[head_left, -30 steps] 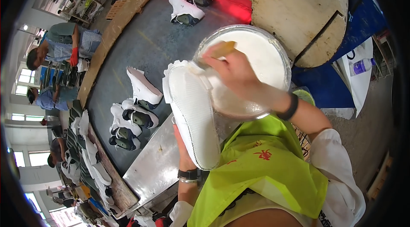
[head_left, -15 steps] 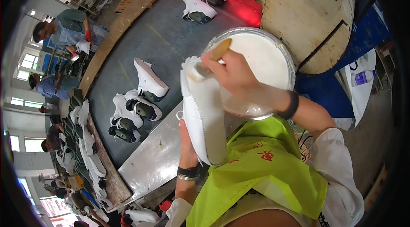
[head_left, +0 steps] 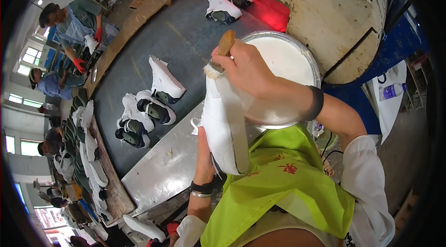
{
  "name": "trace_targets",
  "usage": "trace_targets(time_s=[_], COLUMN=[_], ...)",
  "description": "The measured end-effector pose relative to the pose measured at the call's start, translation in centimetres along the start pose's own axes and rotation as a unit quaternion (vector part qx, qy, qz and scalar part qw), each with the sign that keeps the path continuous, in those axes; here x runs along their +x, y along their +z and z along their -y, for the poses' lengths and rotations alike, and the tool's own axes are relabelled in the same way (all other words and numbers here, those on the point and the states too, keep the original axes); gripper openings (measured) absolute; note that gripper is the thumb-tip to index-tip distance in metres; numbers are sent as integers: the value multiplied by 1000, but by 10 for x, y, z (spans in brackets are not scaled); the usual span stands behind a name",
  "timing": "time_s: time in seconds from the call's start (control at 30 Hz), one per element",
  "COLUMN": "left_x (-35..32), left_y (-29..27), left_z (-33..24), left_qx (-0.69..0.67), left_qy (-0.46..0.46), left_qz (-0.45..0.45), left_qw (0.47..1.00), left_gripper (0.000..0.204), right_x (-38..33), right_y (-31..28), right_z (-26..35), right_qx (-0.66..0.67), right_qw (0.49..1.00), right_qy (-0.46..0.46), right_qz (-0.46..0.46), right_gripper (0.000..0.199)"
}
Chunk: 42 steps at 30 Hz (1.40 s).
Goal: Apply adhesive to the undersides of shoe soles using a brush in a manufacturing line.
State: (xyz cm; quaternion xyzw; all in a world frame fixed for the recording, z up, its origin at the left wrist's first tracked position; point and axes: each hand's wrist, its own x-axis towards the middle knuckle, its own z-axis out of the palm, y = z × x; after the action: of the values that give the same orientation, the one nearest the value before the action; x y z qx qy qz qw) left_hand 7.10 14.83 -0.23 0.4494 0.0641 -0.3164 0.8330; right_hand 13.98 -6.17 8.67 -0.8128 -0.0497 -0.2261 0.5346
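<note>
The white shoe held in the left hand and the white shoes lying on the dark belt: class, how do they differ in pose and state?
The held white shoe is lifted above the metal table, gripped from below by the left hand; the belt shoes lie loose on the dark belt. The right hand presses a wooden-handled brush to the held shoe; nothing touches the belt shoes. Both are white.

Your left hand [head_left: 204,154] grips a white shoe [head_left: 223,126] from beneath, sole side turned right, while your right hand [head_left: 246,70] presses a wooden-handled brush [head_left: 222,52] against its far end, just left of a white bowl of glue [head_left: 283,70], with more shoes [head_left: 144,112] lying on the grey belt [head_left: 186,38] farther left.
</note>
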Motion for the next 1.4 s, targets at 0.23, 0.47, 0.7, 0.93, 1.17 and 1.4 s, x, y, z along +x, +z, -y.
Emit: trace_targets(time_s=[0.23, 0.47, 0.7, 0.93, 1.17, 1.4], left_x=[5, -1, -1, -10, 1, 11], left_y=[-7, -5, -13, 5, -18, -14], left_z=[-6, -11, -10, -26, -32, -55], left_qx=[35, -33, -81, 73, 5, -5], left_qy=[1, -51, -31, -11, -22, 9], left_qz=[15, 0, 0, -10, -38, -33], left_qw=[999, 998, 996, 997, 999, 999], left_gripper=[60, 65, 65, 68, 70, 65], right_x=[-18, 15, -47, -9, -72, -19], right_y=[-24, -39, -14, -6, 8, -8], right_z=[21, 2, 3, -22, -32, 13], right_qx=[-15, -13, 117, 91, 2, -106], right_qw=[982, 997, 980, 992, 990, 981], right_qy=[21, -28, -39, 85, 137, -162], right_qz=[187, 71, 157, -10, -40, 10], right_gripper=[20, 22, 8, 24, 23, 39])
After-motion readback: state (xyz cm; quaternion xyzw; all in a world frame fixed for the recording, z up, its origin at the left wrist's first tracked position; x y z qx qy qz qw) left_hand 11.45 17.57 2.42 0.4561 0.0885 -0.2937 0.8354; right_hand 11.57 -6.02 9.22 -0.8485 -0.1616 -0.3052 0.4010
